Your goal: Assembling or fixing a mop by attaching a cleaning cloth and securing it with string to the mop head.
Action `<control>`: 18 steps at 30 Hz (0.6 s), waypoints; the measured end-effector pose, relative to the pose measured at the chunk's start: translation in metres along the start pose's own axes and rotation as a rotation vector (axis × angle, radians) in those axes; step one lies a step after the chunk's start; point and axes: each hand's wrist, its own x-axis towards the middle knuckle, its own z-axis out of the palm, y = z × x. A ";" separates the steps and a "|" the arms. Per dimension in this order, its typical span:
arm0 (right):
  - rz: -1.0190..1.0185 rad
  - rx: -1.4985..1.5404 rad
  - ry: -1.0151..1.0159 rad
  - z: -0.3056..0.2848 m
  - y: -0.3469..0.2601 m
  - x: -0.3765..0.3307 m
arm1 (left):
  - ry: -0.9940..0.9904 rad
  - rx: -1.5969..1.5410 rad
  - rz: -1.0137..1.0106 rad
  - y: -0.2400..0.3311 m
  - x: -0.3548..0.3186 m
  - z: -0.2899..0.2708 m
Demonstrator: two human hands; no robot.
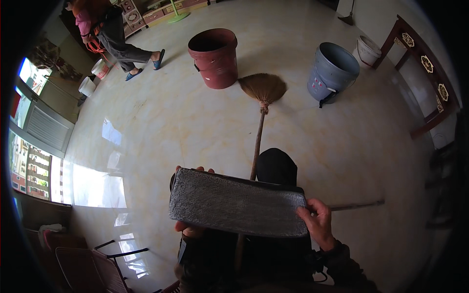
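A long grey flat mop head (237, 202), its fuzzy pad facing me, is held up over my lap. My left hand (190, 230) wraps it from behind near its left end; fingertips show above the top edge and part of the hand below. At the other end my right hand (318, 222) is closed on the right edge, thumb on the pad. Behind the mop head runs the wooden handle of a straw broom (264, 88), whose bristles point away from me. My dark-clad knee (276, 166) shows just past the top edge.
A red bucket (213, 61) and a grey-blue bucket (332, 73) stand ahead. A thin pole (359, 205) lies at right on the glossy floor. Carved wooden furniture (425, 68) is far right, a folding chair (88, 268) lower left. Another person (119, 39) is at the far left.
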 end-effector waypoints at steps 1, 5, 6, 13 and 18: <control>-0.096 -0.089 0.033 0.000 -0.003 -0.002 | -0.010 -0.014 0.007 -0.001 0.001 -0.002; -0.320 -0.224 0.007 0.007 -0.033 -0.007 | -0.064 -0.123 0.026 -0.002 0.002 -0.012; -0.274 -0.139 0.024 0.011 -0.036 -0.008 | -0.045 -0.138 0.042 -0.002 0.002 -0.014; -0.044 0.225 -0.032 0.035 -0.048 -0.009 | -0.040 -0.268 0.075 0.008 0.010 -0.023; 0.021 0.289 -0.298 0.071 -0.036 -0.026 | -0.063 -0.250 0.106 0.035 0.033 -0.019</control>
